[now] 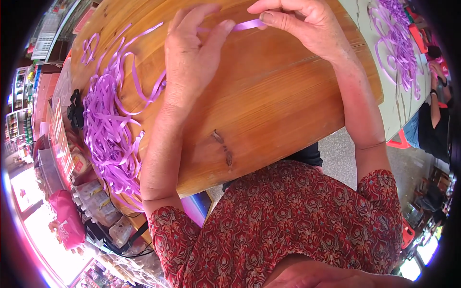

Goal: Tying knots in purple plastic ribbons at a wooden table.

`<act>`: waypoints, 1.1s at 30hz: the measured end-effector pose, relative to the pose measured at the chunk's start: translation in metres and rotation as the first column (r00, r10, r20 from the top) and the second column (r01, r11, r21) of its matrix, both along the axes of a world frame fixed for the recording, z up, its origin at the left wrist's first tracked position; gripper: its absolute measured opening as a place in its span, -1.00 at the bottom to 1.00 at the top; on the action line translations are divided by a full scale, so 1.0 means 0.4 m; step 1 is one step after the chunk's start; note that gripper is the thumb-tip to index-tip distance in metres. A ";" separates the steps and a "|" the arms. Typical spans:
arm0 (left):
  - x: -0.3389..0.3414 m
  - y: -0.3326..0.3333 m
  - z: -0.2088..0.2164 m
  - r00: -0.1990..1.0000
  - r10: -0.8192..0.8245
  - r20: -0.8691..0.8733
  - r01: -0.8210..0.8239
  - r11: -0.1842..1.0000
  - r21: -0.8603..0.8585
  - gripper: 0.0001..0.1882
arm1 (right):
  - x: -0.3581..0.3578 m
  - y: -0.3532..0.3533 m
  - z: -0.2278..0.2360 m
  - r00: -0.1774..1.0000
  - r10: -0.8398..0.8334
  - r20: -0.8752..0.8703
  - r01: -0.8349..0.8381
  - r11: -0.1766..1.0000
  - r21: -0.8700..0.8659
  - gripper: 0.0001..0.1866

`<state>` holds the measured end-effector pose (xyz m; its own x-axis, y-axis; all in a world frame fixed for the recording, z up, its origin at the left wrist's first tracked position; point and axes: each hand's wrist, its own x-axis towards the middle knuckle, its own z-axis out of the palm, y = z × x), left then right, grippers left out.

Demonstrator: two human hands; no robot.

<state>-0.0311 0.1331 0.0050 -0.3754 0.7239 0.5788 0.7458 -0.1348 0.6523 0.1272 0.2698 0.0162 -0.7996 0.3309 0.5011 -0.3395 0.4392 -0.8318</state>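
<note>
A short stretch of purple ribbon (247, 25) spans the gap between my two hands, above the far part of the wooden table. My right hand (307, 29) pinches one end between thumb and forefinger. On the other side the ribbon runs behind the thumb of my left hand (189, 45), whose fingers curl around it; the fingertips are slightly blurred. A big tangled heap of purple ribbons (110, 125) lies along the table's left side, beside my left forearm. Loose strands from it trail toward my left wrist.
The wooden tabletop (278, 105) has a rounded edge near my body. A pale table (365, 29) on the right bears another ribbon heap (401, 43), with a person (434, 110) beyond it. A black object (75, 109), a pink bag (67, 218) and packed shelves stand left.
</note>
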 end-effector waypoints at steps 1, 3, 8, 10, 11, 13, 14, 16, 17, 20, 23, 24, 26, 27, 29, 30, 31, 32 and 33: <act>0.023 0.005 0.005 1.000 -0.003 0.004 0.003 1.000 -0.001 -0.81 | -0.005 0.008 -0.018 0.946 0.181 -0.270 -0.154 0.981 0.116 -0.84; 0.054 0.003 0.010 0.841 -0.203 0.502 0.203 0.978 0.055 -0.78 | -0.013 -0.014 -0.015 0.939 0.206 -0.276 -0.198 0.978 0.058 -0.84; 0.037 -0.018 0.005 0.677 -0.192 0.710 0.359 0.929 -0.091 -0.82 | 0.011 -0.070 0.043 0.977 -0.093 0.191 0.133 0.968 -0.211 -0.83; 0.038 -0.018 0.006 0.671 -0.170 0.722 0.363 0.924 -0.119 -0.82 | 0.014 -0.065 0.046 0.970 -0.133 0.202 0.159 0.980 -0.121 -0.84; 0.046 -0.018 0.012 0.667 -0.164 0.726 0.320 0.944 -0.081 -0.85 | 0.018 -0.057 0.046 0.970 -0.137 0.202 0.164 0.979 -0.119 -0.84; 0.051 -0.013 0.015 0.663 -0.162 0.731 0.280 0.959 -0.041 -0.88 | 0.024 -0.038 0.045 0.947 -0.241 0.211 0.261 0.963 -0.068 -0.85; 0.049 -0.013 0.012 0.620 -0.143 0.771 0.270 0.962 -0.039 -0.88 | 0.024 -0.035 0.044 0.947 -0.243 0.211 0.262 0.963 -0.068 -0.85; 0.041 -0.012 0.003 0.575 -0.126 0.808 0.263 0.964 -0.037 -0.88 | 0.025 -0.029 0.042 0.941 -0.297 0.165 0.318 0.941 -0.115 -0.86; 0.034 -0.013 -0.002 0.505 -0.148 0.850 0.277 0.961 0.003 -0.87 | 0.025 -0.031 0.042 0.940 -0.299 0.163 0.319 0.941 -0.115 -0.86; 0.033 -0.013 -0.005 0.433 -0.161 0.887 0.270 0.962 0.043 -0.86 | 0.007 -0.027 0.023 0.946 -0.314 0.081 0.322 0.940 -0.112 -0.84; 0.018 -0.020 -0.011 0.437 -0.138 0.889 0.229 0.973 0.038 -0.85 | 0.014 -0.080 0.072 0.963 -0.267 -0.037 0.263 0.902 0.342 -0.78; 0.021 -0.016 -0.006 0.437 -0.145 0.888 0.234 0.971 0.043 -0.85 | 0.022 -0.074 0.073 0.961 -0.272 -0.041 0.269 0.899 0.346 -0.78; 0.024 -0.011 -0.003 0.435 -0.136 0.890 0.227 0.973 0.038 -0.85 | 0.020 -0.061 0.054 0.953 -0.292 -0.087 0.279 0.722 0.633 -0.79; 0.025 -0.010 -0.003 0.432 -0.125 0.893 0.218 0.976 0.031 -0.85 | 0.017 -0.061 0.046 0.949 -0.305 -0.084 0.292 0.738 0.608 -0.78; 0.025 -0.011 -0.005 0.420 -0.124 0.899 0.222 0.974 0.031 -0.85 | 0.013 -0.060 0.037 0.947 -0.305 -0.099 0.296 0.714 0.634 -0.79; 0.024 -0.012 -0.006 0.407 -0.125 0.905 0.228 0.973 0.031 -0.84 | 0.011 -0.060 0.034 0.945 -0.305 -0.115 0.302 0.689 0.658 -0.80; 0.026 -0.011 -0.007 0.409 -0.120 0.905 0.221 0.975 0.030 -0.84 | 0.012 -0.061 0.032 0.948 -0.298 -0.115 0.298 0.693 0.657 -0.80; 0.025 -0.015 -0.005 0.448 -0.124 0.885 0.238 0.971 0.016 -0.84 | 0.009 -0.066 0.032 0.938 -0.326 -0.119 0.323 0.694 0.643 -0.80; 0.026 -0.017 -0.004 0.488 -0.128 0.864 0.253 0.968 0.000 -0.84 | 0.006 -0.068 0.031 0.928 -0.352 -0.122 0.346 0.696 0.629 -0.81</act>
